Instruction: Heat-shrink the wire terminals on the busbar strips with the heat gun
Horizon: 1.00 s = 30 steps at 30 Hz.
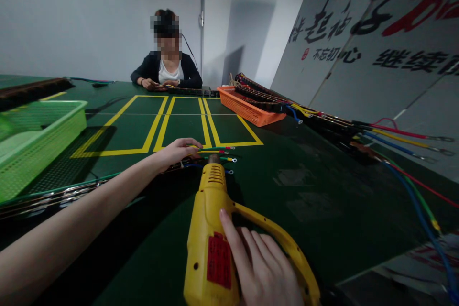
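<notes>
My right hand point(263, 263) is wrapped round the handle of a yellow heat gun point(211, 220), index finger stretched along its body. The gun's metal nozzle point(214, 158) points away from me at several coloured wires point(211, 152) with ring terminals on their ends. At the near side of the yellow-lined area, my left hand point(181, 149) is curled over these wires and holds them; its fingertips are partly hidden. Red, yellow and blue sleeves show near the terminals. From under my left forearm, a dark wire harness point(71, 194) runs to the left edge.
At left stands a green plastic basket point(43, 148). An orange basket point(251, 107) holds more harnesses point(304, 110), whose wires reach over the right side. Across the green table point(287, 153), a person point(168, 64) sits with both hands on the tabletop.
</notes>
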Available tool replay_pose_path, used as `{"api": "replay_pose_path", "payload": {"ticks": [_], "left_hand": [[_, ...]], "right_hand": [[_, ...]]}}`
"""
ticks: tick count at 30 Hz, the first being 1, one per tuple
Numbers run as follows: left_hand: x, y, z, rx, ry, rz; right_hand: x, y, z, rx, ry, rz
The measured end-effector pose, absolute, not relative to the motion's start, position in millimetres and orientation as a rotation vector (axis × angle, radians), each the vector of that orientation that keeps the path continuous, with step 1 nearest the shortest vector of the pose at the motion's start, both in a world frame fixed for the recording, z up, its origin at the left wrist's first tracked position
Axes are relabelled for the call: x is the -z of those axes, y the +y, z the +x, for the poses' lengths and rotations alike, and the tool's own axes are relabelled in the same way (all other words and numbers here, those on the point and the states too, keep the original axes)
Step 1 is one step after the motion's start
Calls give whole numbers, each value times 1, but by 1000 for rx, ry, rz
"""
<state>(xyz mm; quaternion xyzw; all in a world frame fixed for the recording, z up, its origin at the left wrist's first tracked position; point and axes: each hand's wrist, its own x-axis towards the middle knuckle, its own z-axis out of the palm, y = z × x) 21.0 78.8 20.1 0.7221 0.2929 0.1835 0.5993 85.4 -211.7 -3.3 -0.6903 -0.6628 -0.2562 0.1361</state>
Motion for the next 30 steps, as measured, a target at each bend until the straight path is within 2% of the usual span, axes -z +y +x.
{"api": "replay_pose_path", "payload": {"ticks": [6,15,30], "left_hand": [[-20,80,20,-413,652,1682],[-21,80,21,-382,612,1868],[-19,80,23,-343,632,2199]], "right_hand": [[-9,-217,108,663,-1835,-2063],[4,-223,123,663,-1671,-2240],[8,-213,85,814,-1933,-2051]]}}
